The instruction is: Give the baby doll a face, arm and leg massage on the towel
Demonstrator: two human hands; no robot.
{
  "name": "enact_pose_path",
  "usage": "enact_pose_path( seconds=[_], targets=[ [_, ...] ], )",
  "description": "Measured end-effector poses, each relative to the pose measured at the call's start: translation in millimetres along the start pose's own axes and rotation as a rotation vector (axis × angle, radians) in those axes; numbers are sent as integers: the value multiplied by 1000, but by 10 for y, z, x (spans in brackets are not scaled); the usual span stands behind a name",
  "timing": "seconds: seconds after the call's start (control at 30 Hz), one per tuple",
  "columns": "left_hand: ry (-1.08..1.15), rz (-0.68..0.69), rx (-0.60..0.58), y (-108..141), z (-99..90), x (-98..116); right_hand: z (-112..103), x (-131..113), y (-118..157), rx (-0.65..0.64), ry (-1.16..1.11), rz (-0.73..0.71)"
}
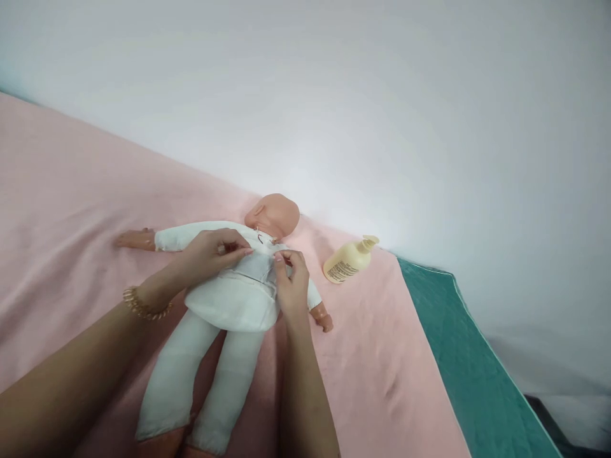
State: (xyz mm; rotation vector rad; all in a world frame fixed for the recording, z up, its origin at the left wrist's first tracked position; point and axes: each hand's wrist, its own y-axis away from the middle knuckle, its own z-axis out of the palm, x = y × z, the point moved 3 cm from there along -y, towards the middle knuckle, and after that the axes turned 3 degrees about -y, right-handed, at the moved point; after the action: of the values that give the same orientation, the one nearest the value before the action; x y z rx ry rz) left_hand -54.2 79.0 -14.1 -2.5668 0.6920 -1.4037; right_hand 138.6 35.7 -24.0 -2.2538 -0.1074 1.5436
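Observation:
A baby doll (229, 305) with a bald head lies on a pink cloth (372, 356), its arms spread and its head toward the wall. It has a white fabric body, and a pale cloth piece (255, 266) lies across its upper back or chest; I cannot tell which side is up. My left hand (214, 254), with a beaded bracelet on the wrist, pinches the left edge of that piece. On its right edge, my right hand (292, 273) pinches the cloth between thumb and fingers. The fingertips are close below the doll's neck.
A yellow pump bottle (350, 259) stands tilted in view to the right of the doll. Green fabric (468, 356) shows past the pink cloth's right edge. A pale wall (334, 114) rises behind the bed surface.

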Motion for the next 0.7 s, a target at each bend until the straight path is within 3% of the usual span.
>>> enact_pose_path(
  seconds=[0.2,0.33,0.5,0.7],
  targets=[
    [-135,212,101,-29,110,-67,151,7,61,-106,104,-88],
    [-226,224,20,-58,181,-146,168,45,47,-161,146,-50],
    [-257,192,0,-58,188,-147,182,52,33,-203,188,-29],
    [-259,231,38,-47,168,-84,171,16,51,-121,127,-74]
  ],
)
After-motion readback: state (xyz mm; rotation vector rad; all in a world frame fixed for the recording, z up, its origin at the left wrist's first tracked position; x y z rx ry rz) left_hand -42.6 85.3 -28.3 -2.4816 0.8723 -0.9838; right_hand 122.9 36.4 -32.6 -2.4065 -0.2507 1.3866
